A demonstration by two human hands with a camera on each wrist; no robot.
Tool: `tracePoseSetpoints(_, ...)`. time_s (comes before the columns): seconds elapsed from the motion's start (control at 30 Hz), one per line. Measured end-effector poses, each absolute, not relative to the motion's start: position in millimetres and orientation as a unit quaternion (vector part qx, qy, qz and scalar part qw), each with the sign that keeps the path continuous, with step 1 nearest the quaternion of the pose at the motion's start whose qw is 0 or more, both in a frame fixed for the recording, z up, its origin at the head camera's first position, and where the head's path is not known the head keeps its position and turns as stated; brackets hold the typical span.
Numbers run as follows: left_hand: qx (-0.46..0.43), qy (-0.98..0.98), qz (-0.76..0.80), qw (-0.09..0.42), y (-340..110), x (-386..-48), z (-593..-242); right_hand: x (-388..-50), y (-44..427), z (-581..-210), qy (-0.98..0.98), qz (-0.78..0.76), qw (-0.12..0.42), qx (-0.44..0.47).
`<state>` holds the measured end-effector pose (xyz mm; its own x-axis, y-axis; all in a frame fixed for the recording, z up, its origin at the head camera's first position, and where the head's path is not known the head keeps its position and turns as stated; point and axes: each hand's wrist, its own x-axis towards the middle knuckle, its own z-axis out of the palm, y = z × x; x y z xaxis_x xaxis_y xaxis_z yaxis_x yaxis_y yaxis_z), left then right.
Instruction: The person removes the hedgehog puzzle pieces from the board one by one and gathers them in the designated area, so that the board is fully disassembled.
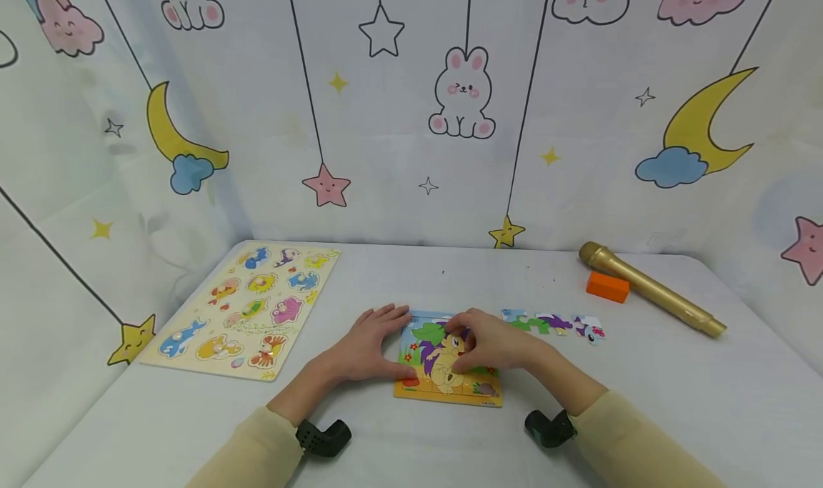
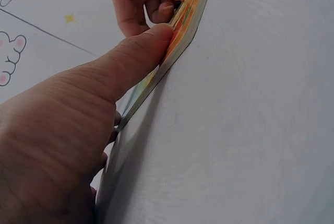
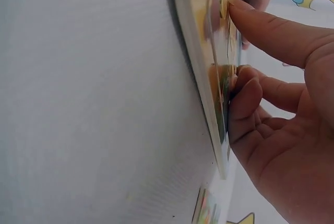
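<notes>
A jigsaw puzzle [image 1: 444,381] in a shallow board, picturing a yellow and purple cartoon animal, lies on the table before me. My left hand [image 1: 369,346] rests at its left side, fingers extended, with the thumb [image 2: 141,46] pressing on the board's edge. Over the puzzle's right half, my right hand [image 1: 495,341] has bent fingers, and its thumb [image 3: 271,31] touches the picture. Whether a piece is pinched there is hidden. Right of the board lies a row of joined puzzle pieces [image 1: 556,324] in blue, green and purple.
A cream board with animal shapes [image 1: 257,309] lies at the left of the white table [image 1: 386,445]. At the back right are an orange block [image 1: 607,287] and a gold microphone [image 1: 656,291]. A patterned curtain [image 1: 398,131] stands behind the table.
</notes>
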<state>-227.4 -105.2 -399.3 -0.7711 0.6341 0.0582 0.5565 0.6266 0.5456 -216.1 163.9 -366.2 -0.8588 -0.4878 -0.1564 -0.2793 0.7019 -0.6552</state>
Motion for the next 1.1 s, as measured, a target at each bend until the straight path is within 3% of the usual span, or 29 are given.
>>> tracePoseSetpoints(0.33,0.331,0.899,0.278,0.068,-105.8,-226.9,-401.3,-216.8,160.1,-364.8,0.907,-0.322,0.176,-0.205)
tracePoseSetpoints(1.1,0.333,0.899,0.278,0.065,-105.1,-228.4,-400.7,-215.7,167.7,-366.8,0.847,-0.441,0.125,-0.270)
